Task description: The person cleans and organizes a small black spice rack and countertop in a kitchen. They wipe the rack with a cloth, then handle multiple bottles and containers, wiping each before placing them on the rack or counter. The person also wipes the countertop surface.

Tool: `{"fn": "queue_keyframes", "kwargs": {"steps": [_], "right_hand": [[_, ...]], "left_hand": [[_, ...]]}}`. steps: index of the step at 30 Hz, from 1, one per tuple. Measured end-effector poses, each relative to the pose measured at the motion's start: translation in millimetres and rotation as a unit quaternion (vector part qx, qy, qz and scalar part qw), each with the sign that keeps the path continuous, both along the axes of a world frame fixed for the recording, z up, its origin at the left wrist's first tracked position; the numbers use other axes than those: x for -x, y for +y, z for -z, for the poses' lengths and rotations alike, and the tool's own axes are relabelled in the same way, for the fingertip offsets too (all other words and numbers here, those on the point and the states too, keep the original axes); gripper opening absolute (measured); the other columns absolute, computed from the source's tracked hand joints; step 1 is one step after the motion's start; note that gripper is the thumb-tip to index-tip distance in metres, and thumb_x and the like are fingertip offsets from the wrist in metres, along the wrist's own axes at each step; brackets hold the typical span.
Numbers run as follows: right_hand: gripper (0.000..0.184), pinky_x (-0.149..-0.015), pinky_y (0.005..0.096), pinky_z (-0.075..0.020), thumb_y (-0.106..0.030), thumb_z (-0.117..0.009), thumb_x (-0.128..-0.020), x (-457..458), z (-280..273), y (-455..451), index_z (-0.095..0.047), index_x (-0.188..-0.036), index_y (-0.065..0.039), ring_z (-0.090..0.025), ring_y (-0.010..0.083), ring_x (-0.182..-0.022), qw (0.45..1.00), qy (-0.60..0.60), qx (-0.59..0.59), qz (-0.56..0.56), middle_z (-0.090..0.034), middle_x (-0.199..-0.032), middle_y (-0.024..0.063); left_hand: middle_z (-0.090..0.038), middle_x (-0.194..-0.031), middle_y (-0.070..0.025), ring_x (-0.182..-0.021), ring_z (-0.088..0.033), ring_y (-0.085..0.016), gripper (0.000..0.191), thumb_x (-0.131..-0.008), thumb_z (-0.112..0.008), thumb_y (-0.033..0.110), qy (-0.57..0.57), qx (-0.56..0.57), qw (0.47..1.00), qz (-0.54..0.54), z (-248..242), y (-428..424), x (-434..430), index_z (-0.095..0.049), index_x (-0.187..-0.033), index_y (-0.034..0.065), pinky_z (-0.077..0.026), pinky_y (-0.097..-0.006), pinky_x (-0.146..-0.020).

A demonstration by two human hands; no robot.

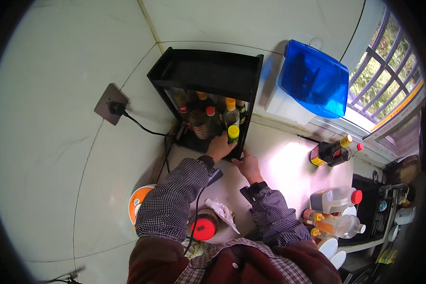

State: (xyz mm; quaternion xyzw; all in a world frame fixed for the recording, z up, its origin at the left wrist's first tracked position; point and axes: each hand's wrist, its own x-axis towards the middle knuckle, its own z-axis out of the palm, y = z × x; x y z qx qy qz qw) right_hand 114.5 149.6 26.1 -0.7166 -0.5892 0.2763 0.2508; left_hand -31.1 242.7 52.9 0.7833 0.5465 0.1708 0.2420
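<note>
A black two-tier rack (213, 88) stands against the tiled wall, its upper shelf bare and several bottles on the lower one. My left hand (220, 146) is at the lower shelf's front, its fingers around a small bottle with a yellow cap (233, 132). Behind that are a clear bottle with an orange cap (231, 114) and a dark bottle with a red cap (211, 119). My right hand (249, 165) touches the rack's front right corner, fingers apart. Its fingertips are partly hidden.
Two dark sauce bottles (321, 153) stand right on the counter, beyond them a stove. Nearer are a red-capped plastic jug (335, 199) and a clear bottle (342, 226). A red-lidded jar (205, 228) sits near my body. A blue-lidded box (314, 80) hangs on the wall; a power cord (143, 128) runs left.
</note>
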Motion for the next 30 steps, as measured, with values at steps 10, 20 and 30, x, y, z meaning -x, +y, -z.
{"fn": "queue_keyframes", "kwargs": {"steps": [10,20,30], "right_hand": [[0.062,-0.073,0.0431,-0.0546,-0.029,-0.077,-0.077,1,23,1,-0.055,-0.127,0.002,-0.069,0.0359,-0.08,1.0,0.02,-0.013,0.005,-0.071,-0.083,0.0199],[0.041,-0.07,0.0437,-0.0539,-0.035,-0.072,-0.081,-18,-29,-43,-0.066,-0.112,-0.008,-0.068,0.0341,-0.08,0.999,-0.038,-0.007,0.0,-0.071,-0.081,0.0124],[0.02,-0.057,0.0406,-0.0491,-0.03,-0.067,-0.087,-81,-126,-174,-0.065,-0.085,-0.01,-0.065,0.0302,-0.063,0.989,-0.052,-0.129,0.055,-0.065,-0.067,0.0106]], "left_hand": [[-0.067,-0.083,-0.027,-0.082,-0.065,-0.046,0.048,-0.082,-0.069,0.034,-0.019,-0.019,0.998,-0.06,12,-2,-22,-0.051,-0.11,-0.0002,-0.053,-0.0532,-0.072],[-0.07,-0.089,-0.0205,-0.086,-0.068,-0.039,0.05,-0.082,-0.071,0.037,-0.032,-0.003,0.999,-0.026,-31,-11,5,-0.058,-0.111,-0.0004,-0.054,-0.0478,-0.076],[-0.073,-0.09,-0.0141,-0.083,-0.071,-0.027,0.028,-0.087,-0.066,0.024,-0.182,-0.056,0.978,0.082,-186,-98,4,-0.065,-0.107,0.0049,-0.054,-0.036,-0.072]]}}
